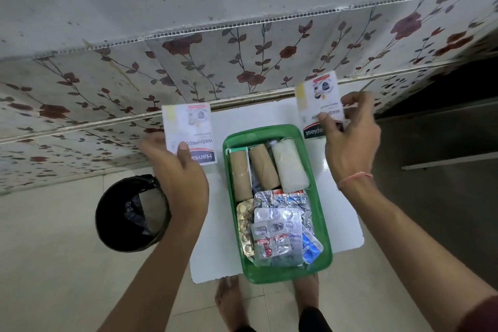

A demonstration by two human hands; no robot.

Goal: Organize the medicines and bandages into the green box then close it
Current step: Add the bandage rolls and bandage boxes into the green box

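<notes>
An open green box (322,219) stands on a small white table (342,224). Its far half holds two brown bandage rolls (239,175) and a white gauze roll (289,167). Its near half holds several blister strips of tablets (277,234). My left hand (180,170) holds a white Hansaplast plaster packet (188,129) up, left of the box. My right hand (350,135) holds a second Hansaplast packet (318,97) above the box's far right corner. No lid is in view.
A black bin (132,213) lined with a black bag stands on the tiled floor, left of the table. A floral-patterned wall (242,56) runs behind the table. My bare feet (229,302) are under the table's near edge.
</notes>
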